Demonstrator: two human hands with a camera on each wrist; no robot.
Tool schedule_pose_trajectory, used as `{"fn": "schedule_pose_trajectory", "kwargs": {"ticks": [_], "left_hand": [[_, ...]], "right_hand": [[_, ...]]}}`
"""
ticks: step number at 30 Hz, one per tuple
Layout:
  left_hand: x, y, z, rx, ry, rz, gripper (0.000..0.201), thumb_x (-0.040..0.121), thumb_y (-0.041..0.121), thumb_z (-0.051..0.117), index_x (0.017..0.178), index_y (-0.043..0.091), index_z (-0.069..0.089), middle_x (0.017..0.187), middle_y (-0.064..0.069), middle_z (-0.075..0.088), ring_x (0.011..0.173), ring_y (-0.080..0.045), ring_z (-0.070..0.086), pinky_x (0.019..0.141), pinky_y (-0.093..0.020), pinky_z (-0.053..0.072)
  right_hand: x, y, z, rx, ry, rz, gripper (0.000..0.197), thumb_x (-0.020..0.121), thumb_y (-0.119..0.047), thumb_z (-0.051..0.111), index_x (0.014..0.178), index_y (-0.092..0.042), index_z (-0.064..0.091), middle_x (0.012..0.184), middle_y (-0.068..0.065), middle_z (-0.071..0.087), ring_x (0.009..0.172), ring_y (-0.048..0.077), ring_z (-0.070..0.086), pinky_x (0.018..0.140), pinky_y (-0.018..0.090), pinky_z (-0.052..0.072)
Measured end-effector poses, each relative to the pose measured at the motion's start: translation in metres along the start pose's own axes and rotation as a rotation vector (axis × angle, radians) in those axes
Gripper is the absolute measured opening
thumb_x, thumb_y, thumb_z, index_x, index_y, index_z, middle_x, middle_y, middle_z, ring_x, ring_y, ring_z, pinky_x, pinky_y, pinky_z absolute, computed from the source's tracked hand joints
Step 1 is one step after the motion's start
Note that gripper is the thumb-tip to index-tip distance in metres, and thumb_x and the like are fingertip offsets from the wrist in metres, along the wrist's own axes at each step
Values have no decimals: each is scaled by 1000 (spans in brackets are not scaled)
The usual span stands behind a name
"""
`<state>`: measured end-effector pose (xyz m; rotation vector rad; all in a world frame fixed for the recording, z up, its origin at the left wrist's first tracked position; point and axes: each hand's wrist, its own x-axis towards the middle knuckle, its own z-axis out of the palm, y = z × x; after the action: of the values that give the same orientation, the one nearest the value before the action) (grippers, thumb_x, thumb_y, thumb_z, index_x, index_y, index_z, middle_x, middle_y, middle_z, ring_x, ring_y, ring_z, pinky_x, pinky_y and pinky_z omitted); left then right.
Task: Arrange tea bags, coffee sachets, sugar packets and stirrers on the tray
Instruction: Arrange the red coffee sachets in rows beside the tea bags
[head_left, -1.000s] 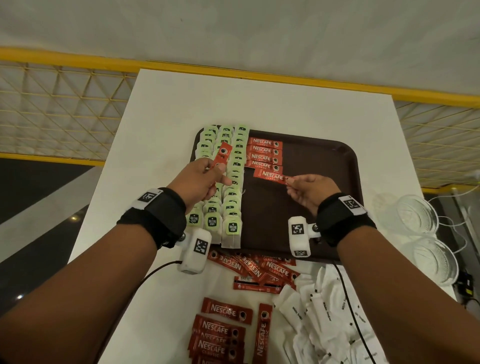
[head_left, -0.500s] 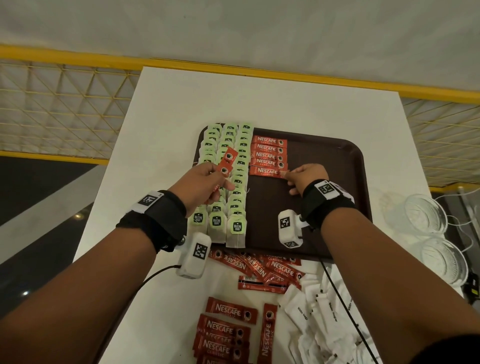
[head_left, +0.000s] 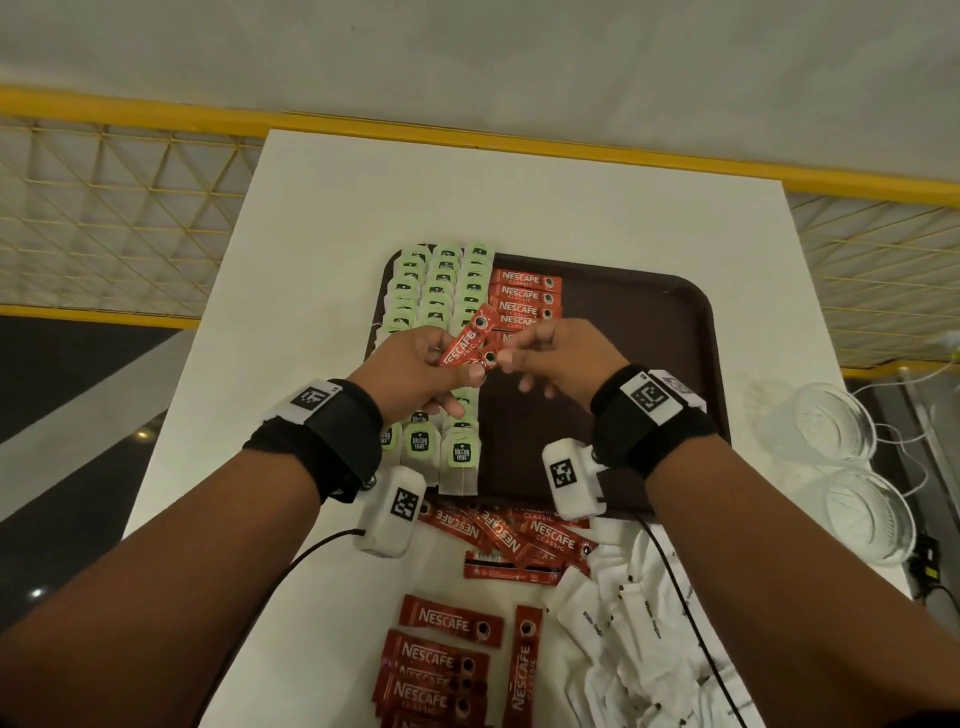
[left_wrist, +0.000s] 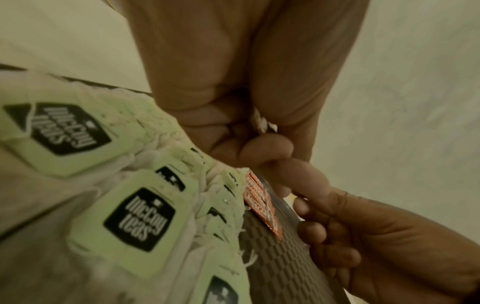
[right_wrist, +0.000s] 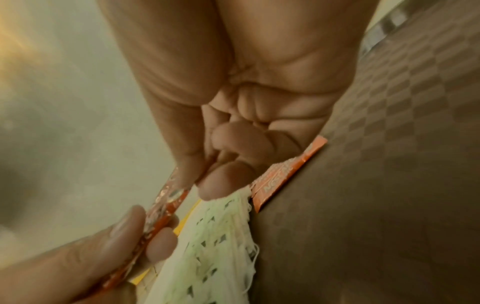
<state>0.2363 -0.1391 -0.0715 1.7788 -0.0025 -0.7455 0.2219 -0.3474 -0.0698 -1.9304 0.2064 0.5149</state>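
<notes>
A: Since both hands meet over the tray (head_left: 691, 332), which has the sachet (head_left: 470, 340)?

B: Both. The left hand (head_left: 410, 371) pinches a small red bundle between thumb and fingers; I judge two sachets, one fanned over the other. The right hand (head_left: 558, 358) pinches the lower end of one with fingertips (right_wrist: 223, 181), its other fingers curled. The bundle hangs in the air above the seam between the tea bags (head_left: 441, 291) and the coffee row (head_left: 524, 301).

A: How will it handle?

B: Light, thin and floppy, I'd say, with a slick foil skin, so the two could slide apart. Best taken by the flat sealed end and laid down level, not dropped.

A: And the tea bags?

B: Softer and more fragile, by the look of them: paper pouches with tags and loose threads (right_wrist: 249, 253) that could snag a finger working close by.

A: What does the tray carry?

B: Three columns of green-tagged tea bags on its left part, reaching the near rim. Beside them a short stack of sachets lies crosswise at the far end. The rest of the tray's brown floor is bare.

A: Other containers?

B: Two clear bowls (head_left: 836, 426) on the bench (head_left: 363, 197) to the right; I cannot see anything in them. Loose sachets (head_left: 452, 660) and white sugar packets (head_left: 639, 623) lie heaped on the bench nearer the person. No stirrers that I can make out.
</notes>
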Motion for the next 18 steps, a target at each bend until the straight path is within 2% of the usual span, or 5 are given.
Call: {"fn": "schedule_pose_trajectory", "kwargs": {"ticks": [3,7,10,14,18], "left_hand": [[1,1,3,16,-9,40,27,87,27,73,105,11,60,88,-1,76,52,-12,62,47,-20,46],[2,-2,-1,13,22,73,26,98,32,57,108,9,60,94,-3,76,49,-12,50,55,-25,46],[3,-7,-8,-18,83,27,29,103,30,46,111,5,59,91,-6,75,46,-10,41,49,-20,38],[1,-11,-14,-57,117,-15,29,105,24,42,115,3,59,86,-7,72,45,-9,37,43,-18,33],[-1,-10,-14,-61,126,-34,29,105,21,41,116,2,59,87,-10,71,45,-9,37,41,-17,32]], "right_hand": [[-2,7,-2,166,11,35,8,87,-18,71,94,-13,69,78,1,72,62,9,63,51,18,47],[-9,21,-12,342,67,155,5,90,-14,67,95,-11,68,75,1,69,60,9,61,52,20,47],[-12,35,-22,435,146,272,11,92,-14,65,102,-10,67,78,2,68,60,9,60,51,20,46],[-9,51,-25,449,283,419,4,92,-14,66,95,-12,65,79,5,68,52,8,60,40,17,44],[-2,45,-19,336,364,491,8,90,-17,69,96,-13,66,83,5,71,54,10,60,43,20,44]]}}
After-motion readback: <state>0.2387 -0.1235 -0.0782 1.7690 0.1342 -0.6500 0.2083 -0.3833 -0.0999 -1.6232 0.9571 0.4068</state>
